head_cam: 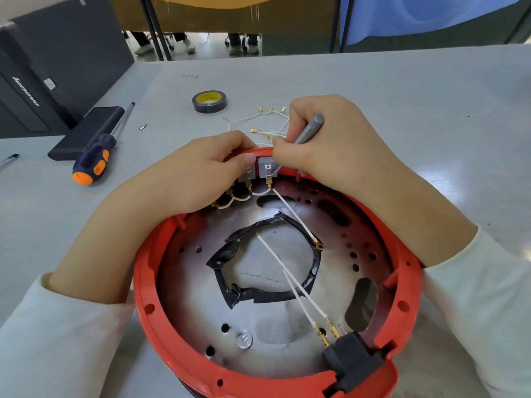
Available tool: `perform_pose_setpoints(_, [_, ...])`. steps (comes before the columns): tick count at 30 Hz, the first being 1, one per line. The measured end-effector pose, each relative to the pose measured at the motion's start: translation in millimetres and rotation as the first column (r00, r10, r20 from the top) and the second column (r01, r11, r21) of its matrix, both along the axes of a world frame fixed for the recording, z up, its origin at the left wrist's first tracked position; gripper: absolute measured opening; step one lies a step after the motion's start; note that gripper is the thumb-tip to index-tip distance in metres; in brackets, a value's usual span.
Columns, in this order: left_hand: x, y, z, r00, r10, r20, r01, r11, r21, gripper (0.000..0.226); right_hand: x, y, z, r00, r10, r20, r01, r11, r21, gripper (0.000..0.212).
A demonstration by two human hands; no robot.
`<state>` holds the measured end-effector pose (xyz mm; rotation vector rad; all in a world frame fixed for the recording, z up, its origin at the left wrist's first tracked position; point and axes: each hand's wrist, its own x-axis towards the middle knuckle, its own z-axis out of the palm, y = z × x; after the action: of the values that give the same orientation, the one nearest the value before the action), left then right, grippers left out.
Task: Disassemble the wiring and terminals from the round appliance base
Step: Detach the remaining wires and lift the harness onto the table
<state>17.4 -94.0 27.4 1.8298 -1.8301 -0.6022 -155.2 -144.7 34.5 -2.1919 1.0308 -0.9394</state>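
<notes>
Grey worktable (402,90), with a roll of black tape with a yellow core (209,101) and an orange-and-navy handled screwdriver (94,159) lying apart to the left. Round red plastic appliance base with a metal floor plate (149,271) sits at the near edge, between the forearms. Left hand (198,176) grips the far rim, fingers curled over it, thumb pressed by a grey terminal block (267,168). Right hand (330,139) pinches a slim grey metal tool (310,129), its tip seemingly at that block's screw; tip partly hidden. Loose white wires with brass terminals (267,122) already lie beyond the rim. Step in hand, by my reading: freeing the block's fastening. White leads (293,214) with brass spade connectors remain attached there and at the black plug socket (353,360). Next move likely calls for steady downward pressure while turning, then pulling each spade straight off.
</notes>
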Motion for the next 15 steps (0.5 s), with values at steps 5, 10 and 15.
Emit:
perform_pose_setpoints(5, [0.0, -0.1, 0.4, 1.000, -0.003, 0.022, 0.004, 1.000, -0.016, 0.018, -0.9, 4.6, 0.8, 0.997, -0.003, -0.071, -0.003, 0.996, -0.085, 0.033])
perform_pose_setpoints(10, [-0.2, 0.1, 1.2, 1.000, -0.006, 0.026, 0.006, 1.000, -0.003, 0.019, 1.2, 1.5, 2.5, 0.998, -0.001, -0.057, 0.001, 1.000, -0.002, 0.033])
perform_pose_setpoints(15, [0.2, -0.6, 1.3, 1.000, 0.003, 0.025, -0.003, 1.000, -0.007, 0.018, 3.3, -1.9, 7.7, 1.000, 0.017, 0.013, -0.018, 0.987, 0.158, 0.032])
